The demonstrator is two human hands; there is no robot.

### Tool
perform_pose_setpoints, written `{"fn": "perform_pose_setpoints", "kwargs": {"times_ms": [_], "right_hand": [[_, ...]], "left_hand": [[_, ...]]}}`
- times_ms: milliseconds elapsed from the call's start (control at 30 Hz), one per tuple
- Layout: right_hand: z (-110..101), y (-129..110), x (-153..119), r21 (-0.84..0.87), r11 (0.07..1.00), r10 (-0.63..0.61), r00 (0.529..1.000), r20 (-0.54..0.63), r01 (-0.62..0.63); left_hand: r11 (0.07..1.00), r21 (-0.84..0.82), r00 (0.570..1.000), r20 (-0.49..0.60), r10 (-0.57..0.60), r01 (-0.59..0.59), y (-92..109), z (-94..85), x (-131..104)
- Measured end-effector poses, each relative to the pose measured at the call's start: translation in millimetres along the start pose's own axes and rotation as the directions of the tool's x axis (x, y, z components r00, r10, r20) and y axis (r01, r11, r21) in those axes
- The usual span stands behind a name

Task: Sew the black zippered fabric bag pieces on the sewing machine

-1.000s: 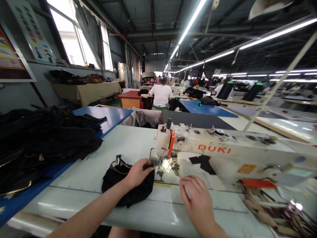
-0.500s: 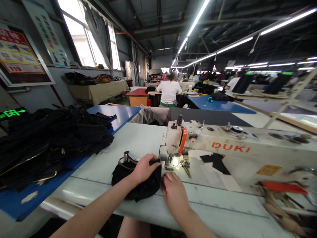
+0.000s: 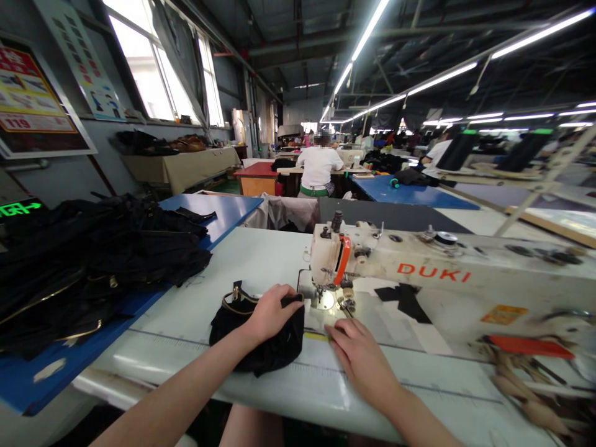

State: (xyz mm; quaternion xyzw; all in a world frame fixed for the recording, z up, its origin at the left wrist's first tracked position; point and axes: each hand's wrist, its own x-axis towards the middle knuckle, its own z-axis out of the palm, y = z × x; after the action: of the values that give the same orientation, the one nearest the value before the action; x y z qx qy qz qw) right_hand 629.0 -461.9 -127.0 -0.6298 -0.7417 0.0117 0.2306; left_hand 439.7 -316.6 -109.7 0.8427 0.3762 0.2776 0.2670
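Observation:
My left hand (image 3: pixel 272 313) is closed on the upper right edge of a black fabric pouch (image 3: pixel 279 347), thumb and fingers pinching the cloth. A gold-toned zipper (image 3: pixel 233 304) runs along the pouch's upper left side. The pouch lies on the pale sewing table, left of the sewing machine (image 3: pixel 395 267). My right hand (image 3: pixel 358 351) rests at the machine's front with its fingers curled over the near end of small metal thread snips (image 3: pixel 345 305). How firmly they grip is hidden. Beside the pouch edge, the lit needle area (image 3: pixel 326 301) shows no cloth under it.
A heap of black zippered pieces (image 3: pixel 93 267) covers much of the blue table (image 3: pixel 186 202) on the left. Black and white scraps (image 3: pixel 410 304) lie beneath the machine arm. Farther ahead sits a co-worker in a white top (image 3: pixel 319 166). Thread cones (image 3: pixel 459 152) stand at right.
My right hand has moved right, from beside the pouch to the thread snips. A yellow strip on the table is uncovered. My left hand and the pouch stay nearly in place.

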Motion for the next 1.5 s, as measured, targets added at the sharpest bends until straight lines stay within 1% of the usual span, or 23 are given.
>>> {"fn": "perform_pose_setpoints", "kwargs": {"times_ms": [100,200,267,367,500,600,767,967,1300,1500], "right_hand": [[0.9,-6.0,7.1,-0.022,1.000,-0.013,1.000,0.024,0.014],[0.7,-7.9,12.7,-0.036,0.999,-0.038,0.998,0.043,0.040],[0.5,-6.8,14.5,-0.036,0.998,-0.049,0.998,0.048,0.051],[0.5,-2.1,14.3,-0.016,0.998,-0.064,0.996,0.058,0.065],[-0.6,6.8,11.5,0.051,0.995,-0.087,0.994,0.068,0.084],[-1.6,11.2,10.5,0.063,0.995,-0.083,0.995,0.059,0.079],[-0.3,12.6,11.0,0.013,0.995,-0.101,0.993,0.057,0.100],[1.2,13.9,9.8,0.001,0.995,-0.105,0.993,0.054,0.105],[3.2,15.2,10.2,0.006,0.996,-0.093,0.994,0.060,0.093],[2.6,15.3,8.8,0.004,0.995,-0.098,0.994,0.053,0.098]], "left_hand": [[1.000,0.003,1.000,-0.006,0.008,-0.008,6.7,1.3,2.8],[0.999,0.020,0.999,0.012,0.035,-0.036,14.1,8.1,7.7],[0.998,0.046,0.997,0.065,0.045,-0.048,17.1,15.6,11.0],[0.994,0.104,0.987,0.160,0.024,-0.041,17.7,26.6,14.5],[0.986,0.162,0.977,0.211,0.001,-0.036,16.4,32.5,17.0],[0.983,0.180,0.975,0.220,0.003,-0.044,17.0,31.6,18.1],[0.977,0.204,0.976,0.218,0.016,-0.061,18.3,31.6,18.9],[0.963,0.258,0.965,0.261,0.010,-0.080,17.6,37.0,22.7],[0.957,0.284,0.966,0.257,-0.018,-0.057,22.6,38.1,25.4],[0.951,0.300,0.966,0.259,-0.006,-0.074,22.6,39.8,26.4]]}}
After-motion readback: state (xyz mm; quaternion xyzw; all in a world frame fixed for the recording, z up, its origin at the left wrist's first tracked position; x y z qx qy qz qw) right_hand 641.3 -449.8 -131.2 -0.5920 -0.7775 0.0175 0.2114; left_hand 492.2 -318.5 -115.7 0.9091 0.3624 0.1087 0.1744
